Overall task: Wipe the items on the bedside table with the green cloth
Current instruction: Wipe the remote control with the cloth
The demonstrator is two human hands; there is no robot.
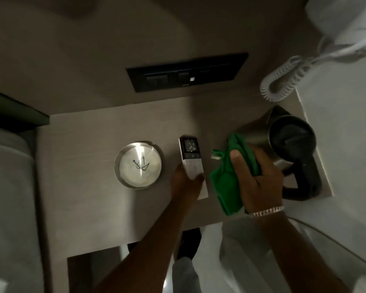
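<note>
Fingers [260, 166] of right hand [256, 178] clamped on green cloth [226, 180] against kettle [262, 132], left hand [186, 182] gripping remote [190, 157], ashtray [138, 164] beside.

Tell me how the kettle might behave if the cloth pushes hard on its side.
The kettle looks like smooth metal, so the green cloth in the right hand probably slides easily. Tall with its handle offset, it may twist or shift rather than tip.
</note>
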